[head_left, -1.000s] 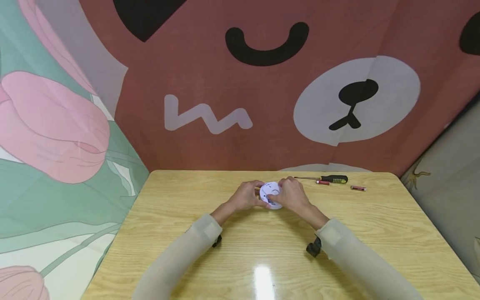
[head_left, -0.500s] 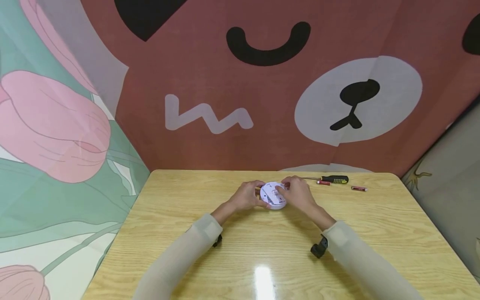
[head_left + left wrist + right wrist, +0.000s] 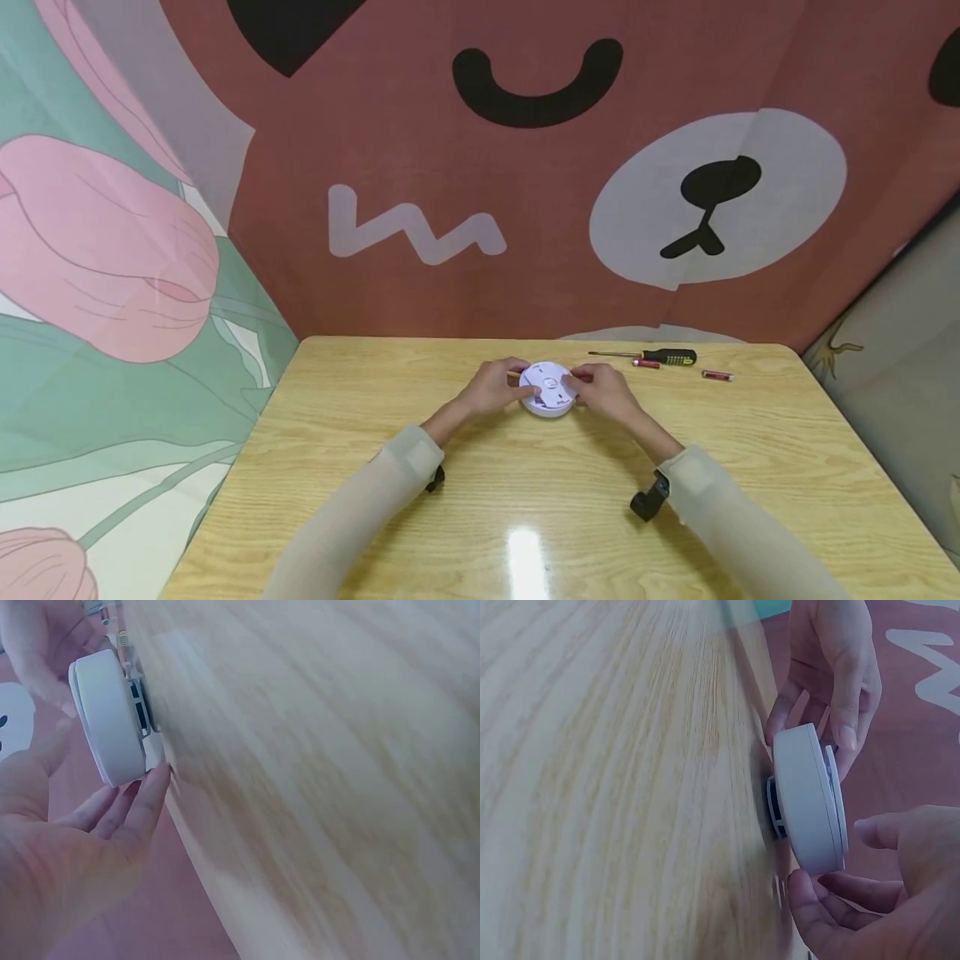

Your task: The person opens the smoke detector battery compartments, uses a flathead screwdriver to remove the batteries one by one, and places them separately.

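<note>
A round white smoke detector (image 3: pixel 547 410) is held just above the wooden table, its flat plate (image 3: pixel 552 372) facing up in the head view. Its slatted vent side (image 3: pixel 776 806) points down at the tabletop. My left hand (image 3: pixel 491 388) grips the left rim, thumb over the plate and fingers below. On the opposite rim my right hand (image 3: pixel 606 393) holds it, thumb over the plate's edge, fingertips (image 3: pixel 804 889) against the side. In the right wrist view that thumb looks slightly off the plate.
A screwdriver (image 3: pixel 669 357) with a black and yellow handle lies near the table's back edge. One red battery (image 3: pixel 646 364) is beside it, and another red battery (image 3: pixel 717 376) lies farther right. A printed cloth (image 3: pixel 420 300) hangs behind the table.
My right hand has shifted from over the detector's upper face to its right rim, uncovering more of the plate. The visible markings on top differ. My left hand stays nearly in place.
</note>
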A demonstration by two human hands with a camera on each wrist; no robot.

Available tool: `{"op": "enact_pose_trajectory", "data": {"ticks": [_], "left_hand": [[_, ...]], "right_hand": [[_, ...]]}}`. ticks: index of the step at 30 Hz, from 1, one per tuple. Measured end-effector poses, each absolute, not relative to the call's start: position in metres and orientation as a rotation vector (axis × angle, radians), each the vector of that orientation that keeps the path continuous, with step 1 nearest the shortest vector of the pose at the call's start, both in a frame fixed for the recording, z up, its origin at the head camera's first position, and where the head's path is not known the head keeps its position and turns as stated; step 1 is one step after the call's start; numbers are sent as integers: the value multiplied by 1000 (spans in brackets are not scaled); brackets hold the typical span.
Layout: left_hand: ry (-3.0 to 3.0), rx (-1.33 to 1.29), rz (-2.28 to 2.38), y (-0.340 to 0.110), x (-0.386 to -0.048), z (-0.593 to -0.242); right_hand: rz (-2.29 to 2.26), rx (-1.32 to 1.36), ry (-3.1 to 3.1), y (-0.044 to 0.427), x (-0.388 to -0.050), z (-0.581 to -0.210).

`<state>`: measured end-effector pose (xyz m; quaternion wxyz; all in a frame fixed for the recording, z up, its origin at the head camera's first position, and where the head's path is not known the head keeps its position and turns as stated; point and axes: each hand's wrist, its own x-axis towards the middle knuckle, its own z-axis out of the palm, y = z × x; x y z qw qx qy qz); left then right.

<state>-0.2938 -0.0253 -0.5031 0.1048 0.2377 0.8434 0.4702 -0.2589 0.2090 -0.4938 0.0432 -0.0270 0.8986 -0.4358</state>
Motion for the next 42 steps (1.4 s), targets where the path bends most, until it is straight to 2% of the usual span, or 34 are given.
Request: {"op": "enact_pose_trajectory", "data": {"ticks": [16,29,42], "left_hand": [[2309,299,1646,-12,-293,-506],[2197,166,1737,-8,-294,-507],[2125,145,1747,-9,-294,-507]], "right_hand": [[-1511,70,2572,206,-255,-505],[-1499,23,2592,209,-255,-508],[-1886,60,2161,213,-255,-512]]}}
